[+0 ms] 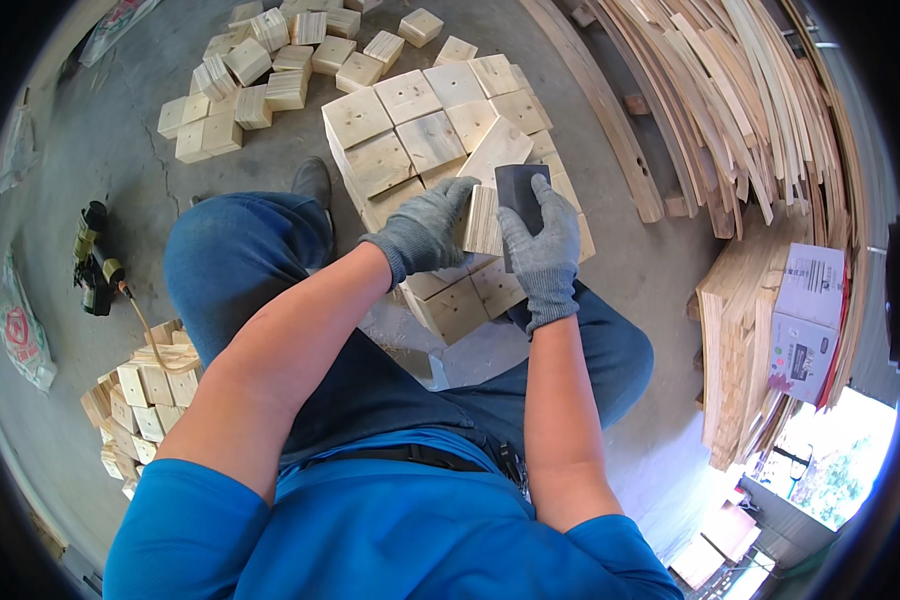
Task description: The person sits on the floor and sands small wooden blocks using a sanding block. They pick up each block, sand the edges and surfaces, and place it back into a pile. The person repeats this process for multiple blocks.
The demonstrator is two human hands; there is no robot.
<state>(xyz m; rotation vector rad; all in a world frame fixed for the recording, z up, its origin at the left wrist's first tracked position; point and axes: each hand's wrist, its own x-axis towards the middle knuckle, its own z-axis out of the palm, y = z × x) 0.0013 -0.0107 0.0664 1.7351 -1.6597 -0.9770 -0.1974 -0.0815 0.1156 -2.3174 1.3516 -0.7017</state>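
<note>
Gripping wood block [482, 205] in left hand [425, 232] | right hand [542, 245] clasps dark pad [520, 192], partly hidden

Concrete floor [120, 150], scattered wooden blocks [260, 60], stacked blocks [410, 130], nail gun [95, 260]

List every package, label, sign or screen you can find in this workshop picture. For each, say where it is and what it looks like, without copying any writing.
Cardboard box: right side, on a stack of boards; rectangular, white and grey with printed labels and a red edge.
Printed sack: far left on the concrete floor; crumpled, whitish with a red mark.
Second sack: top left corner; whitish with red print, partly cut off.
No screens or signs visible.
</note>
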